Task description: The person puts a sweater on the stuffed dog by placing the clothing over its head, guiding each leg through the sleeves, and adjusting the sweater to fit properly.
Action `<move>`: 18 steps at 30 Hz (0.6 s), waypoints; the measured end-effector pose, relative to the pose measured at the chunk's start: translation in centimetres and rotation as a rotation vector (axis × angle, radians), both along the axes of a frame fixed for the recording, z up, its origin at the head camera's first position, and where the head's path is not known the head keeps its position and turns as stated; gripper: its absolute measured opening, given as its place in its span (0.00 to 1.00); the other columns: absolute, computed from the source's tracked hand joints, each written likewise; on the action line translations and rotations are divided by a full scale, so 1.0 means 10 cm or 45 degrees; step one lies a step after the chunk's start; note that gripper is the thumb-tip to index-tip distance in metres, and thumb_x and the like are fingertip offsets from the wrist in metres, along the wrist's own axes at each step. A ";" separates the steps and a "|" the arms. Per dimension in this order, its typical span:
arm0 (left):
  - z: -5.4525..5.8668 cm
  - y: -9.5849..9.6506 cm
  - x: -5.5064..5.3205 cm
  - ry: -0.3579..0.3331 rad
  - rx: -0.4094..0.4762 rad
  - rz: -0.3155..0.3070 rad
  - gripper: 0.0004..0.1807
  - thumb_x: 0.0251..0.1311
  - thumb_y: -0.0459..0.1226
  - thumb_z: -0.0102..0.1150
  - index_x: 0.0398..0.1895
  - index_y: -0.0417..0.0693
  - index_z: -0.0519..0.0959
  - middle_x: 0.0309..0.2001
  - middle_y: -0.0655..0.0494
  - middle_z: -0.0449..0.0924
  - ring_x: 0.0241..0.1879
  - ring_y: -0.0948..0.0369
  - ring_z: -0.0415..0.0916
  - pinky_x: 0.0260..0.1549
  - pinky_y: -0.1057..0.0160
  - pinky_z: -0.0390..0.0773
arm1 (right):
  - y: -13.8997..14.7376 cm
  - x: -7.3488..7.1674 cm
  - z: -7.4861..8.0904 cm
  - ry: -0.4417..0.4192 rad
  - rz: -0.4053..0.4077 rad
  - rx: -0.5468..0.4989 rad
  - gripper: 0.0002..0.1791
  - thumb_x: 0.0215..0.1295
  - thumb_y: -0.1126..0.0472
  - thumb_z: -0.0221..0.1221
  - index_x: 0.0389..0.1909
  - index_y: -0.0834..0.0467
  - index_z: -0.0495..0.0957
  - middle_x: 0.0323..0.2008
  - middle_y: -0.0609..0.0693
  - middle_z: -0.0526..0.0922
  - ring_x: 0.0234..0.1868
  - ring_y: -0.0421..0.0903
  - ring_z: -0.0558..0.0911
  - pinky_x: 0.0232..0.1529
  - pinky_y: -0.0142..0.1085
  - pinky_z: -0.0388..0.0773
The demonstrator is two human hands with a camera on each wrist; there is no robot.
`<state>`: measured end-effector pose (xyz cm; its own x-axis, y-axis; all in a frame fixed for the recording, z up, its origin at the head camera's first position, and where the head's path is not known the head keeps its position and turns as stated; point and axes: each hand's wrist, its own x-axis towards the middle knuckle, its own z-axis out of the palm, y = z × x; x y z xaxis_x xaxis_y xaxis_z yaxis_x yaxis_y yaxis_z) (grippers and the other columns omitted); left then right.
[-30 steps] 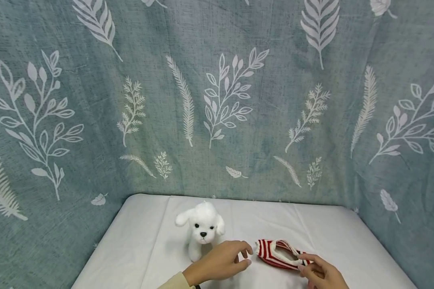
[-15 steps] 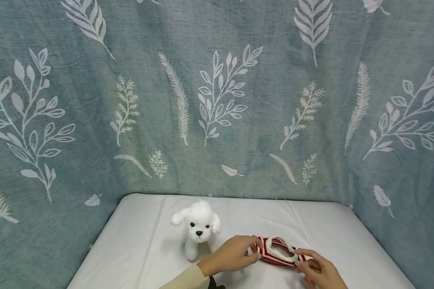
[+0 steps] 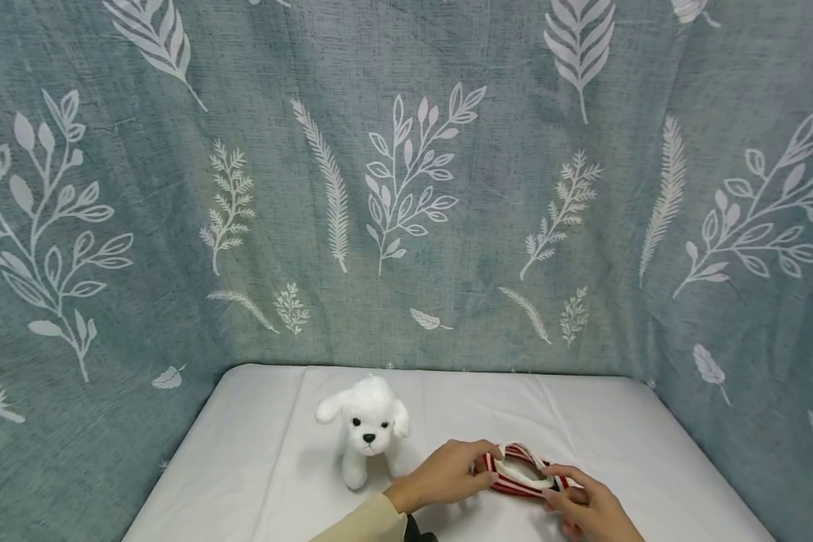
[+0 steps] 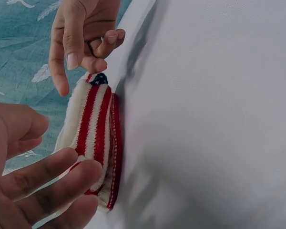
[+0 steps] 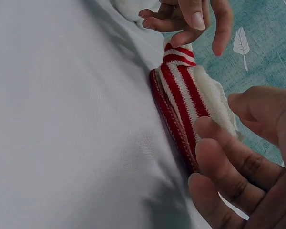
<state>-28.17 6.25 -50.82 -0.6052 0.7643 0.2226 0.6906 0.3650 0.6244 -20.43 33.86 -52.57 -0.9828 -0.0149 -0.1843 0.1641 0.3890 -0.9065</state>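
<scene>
A small knitted toy sweater (image 3: 515, 489), red and white striped with a cream-trimmed opening, lies on the white table. A navy patch shows at its right end. My left hand (image 3: 450, 470) holds the left end between thumb and fingers, around a striped sleeve (image 5: 178, 55). At the other end my right hand (image 3: 586, 500) pinches the trimmed edge, close to the navy patch (image 4: 99, 79). In each wrist view that hand's own fingers hide part of the sweater. To the left stands a white plush dog (image 3: 367, 436), untouched, its face towards me.
White cloth covers the table (image 3: 257, 452). A blue-green curtain (image 3: 352, 316) with white leaf prints hangs along the back and both sides. Behind my left hand, part of the plush dog's white fur (image 5: 133, 8) shows in the right wrist view.
My left hand has moved right, from beside the sweater onto its left end. The right hand keeps its hold on the right end. The head view has shifted slightly.
</scene>
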 end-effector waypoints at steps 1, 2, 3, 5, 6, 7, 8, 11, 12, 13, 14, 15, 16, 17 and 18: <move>0.00 0.02 0.00 -0.010 0.001 -0.001 0.16 0.74 0.40 0.58 0.61 0.50 0.79 0.31 0.69 0.80 0.24 0.77 0.72 0.28 0.76 0.73 | 0.00 -0.01 0.00 -0.006 0.003 0.001 0.36 0.69 0.47 0.66 0.69 0.64 0.70 0.35 0.57 0.88 0.24 0.51 0.78 0.24 0.42 0.77; -0.01 0.03 0.00 -0.009 -0.002 0.000 0.16 0.74 0.40 0.58 0.61 0.50 0.79 0.31 0.69 0.80 0.24 0.77 0.72 0.28 0.76 0.73 | 0.00 -0.01 -0.01 -0.010 0.004 0.004 0.36 0.69 0.46 0.66 0.69 0.63 0.70 0.35 0.57 0.88 0.23 0.50 0.77 0.24 0.42 0.76; -0.01 0.05 0.00 -0.003 -0.006 0.003 0.16 0.74 0.40 0.58 0.61 0.50 0.79 0.31 0.69 0.80 0.24 0.77 0.72 0.28 0.76 0.73 | 0.00 -0.02 -0.01 -0.014 0.005 0.016 0.36 0.69 0.46 0.66 0.69 0.63 0.71 0.35 0.57 0.88 0.23 0.50 0.77 0.24 0.42 0.76; -0.01 0.09 0.00 0.017 -0.021 0.011 0.16 0.74 0.41 0.59 0.61 0.50 0.79 0.31 0.69 0.80 0.24 0.77 0.71 0.28 0.76 0.72 | 0.01 -0.03 -0.03 -0.016 0.012 0.042 0.35 0.68 0.46 0.66 0.68 0.62 0.72 0.34 0.56 0.88 0.20 0.48 0.75 0.23 0.41 0.75; -0.02 0.11 0.00 0.029 -0.028 0.017 0.16 0.74 0.41 0.58 0.61 0.51 0.79 0.31 0.70 0.80 0.24 0.78 0.71 0.28 0.76 0.72 | 0.01 -0.04 -0.03 -0.014 0.014 0.057 0.34 0.68 0.46 0.66 0.68 0.62 0.72 0.34 0.56 0.88 0.20 0.47 0.74 0.22 0.41 0.75; -0.02 0.13 -0.01 0.037 -0.032 0.021 0.16 0.74 0.41 0.58 0.61 0.51 0.79 0.30 0.70 0.80 0.23 0.78 0.71 0.28 0.76 0.72 | 0.01 -0.04 -0.04 -0.013 0.020 0.072 0.34 0.68 0.46 0.66 0.68 0.61 0.73 0.34 0.55 0.88 0.19 0.46 0.73 0.22 0.40 0.74; -0.03 0.14 -0.01 0.041 -0.035 0.024 0.16 0.73 0.41 0.58 0.61 0.51 0.79 0.30 0.70 0.80 0.23 0.78 0.71 0.28 0.76 0.72 | 0.01 -0.05 -0.04 -0.012 0.025 0.088 0.34 0.68 0.46 0.66 0.67 0.61 0.73 0.34 0.55 0.88 0.18 0.45 0.72 0.21 0.39 0.74; -0.06 0.18 -0.03 0.034 -0.045 0.031 0.17 0.73 0.41 0.58 0.61 0.52 0.79 0.30 0.71 0.79 0.23 0.78 0.71 0.28 0.76 0.72 | 0.01 -0.06 -0.05 -0.002 0.030 0.121 0.33 0.67 0.46 0.67 0.67 0.60 0.74 0.33 0.54 0.88 0.16 0.44 0.71 0.20 0.39 0.74; -0.08 0.19 -0.04 0.028 -0.050 0.032 0.17 0.73 0.41 0.58 0.62 0.52 0.79 0.30 0.71 0.79 0.23 0.78 0.71 0.28 0.76 0.72 | 0.01 -0.06 -0.05 -0.001 0.030 0.125 0.33 0.67 0.46 0.67 0.67 0.60 0.74 0.33 0.53 0.88 0.16 0.44 0.71 0.20 0.39 0.74; -0.09 0.19 -0.04 0.022 -0.055 0.034 0.17 0.73 0.41 0.58 0.62 0.52 0.79 0.30 0.71 0.79 0.23 0.78 0.71 0.29 0.76 0.72 | 0.01 -0.06 -0.05 0.001 0.035 0.127 0.34 0.67 0.46 0.67 0.67 0.60 0.74 0.33 0.53 0.88 0.16 0.44 0.71 0.20 0.38 0.74; -0.10 0.20 -0.05 0.016 -0.060 0.035 0.18 0.73 0.41 0.58 0.63 0.52 0.79 0.30 0.72 0.79 0.23 0.78 0.72 0.29 0.76 0.72 | 0.01 -0.06 -0.05 0.002 0.036 0.126 0.34 0.67 0.47 0.67 0.67 0.60 0.74 0.32 0.54 0.88 0.16 0.44 0.71 0.20 0.39 0.74; -0.11 0.21 -0.05 0.008 -0.063 0.035 0.18 0.73 0.41 0.58 0.63 0.52 0.79 0.31 0.72 0.79 0.23 0.78 0.72 0.29 0.76 0.72 | 0.01 -0.06 -0.05 0.004 0.037 0.126 0.34 0.67 0.47 0.67 0.68 0.60 0.74 0.32 0.54 0.88 0.16 0.44 0.71 0.20 0.39 0.74; -0.11 0.21 -0.05 0.002 -0.067 0.037 0.18 0.73 0.41 0.58 0.63 0.52 0.78 0.30 0.72 0.79 0.22 0.78 0.72 0.29 0.76 0.72 | 0.01 -0.06 -0.05 0.005 0.036 0.125 0.34 0.67 0.47 0.68 0.68 0.60 0.74 0.32 0.54 0.88 0.16 0.44 0.71 0.20 0.39 0.73; -0.12 0.22 -0.05 -0.003 -0.071 0.037 0.18 0.73 0.41 0.58 0.64 0.53 0.78 0.30 0.72 0.79 0.22 0.77 0.72 0.29 0.76 0.72 | 0.01 -0.06 -0.05 0.005 0.039 0.127 0.34 0.66 0.47 0.68 0.68 0.61 0.74 0.32 0.54 0.88 0.16 0.44 0.71 0.20 0.39 0.73; -0.12 0.22 -0.05 -0.009 -0.074 0.039 0.18 0.73 0.41 0.58 0.64 0.53 0.78 0.29 0.73 0.79 0.20 0.77 0.72 0.28 0.76 0.72 | 0.00 -0.06 -0.05 0.007 0.041 0.131 0.34 0.66 0.47 0.68 0.68 0.61 0.74 0.32 0.53 0.88 0.16 0.44 0.71 0.20 0.39 0.73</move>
<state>-28.67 8.45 -52.07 -0.6297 0.7571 0.1741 0.6743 0.4213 0.6065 -21.07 33.90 -53.07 -0.9831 -0.0276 -0.1812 0.1454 0.4847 -0.8625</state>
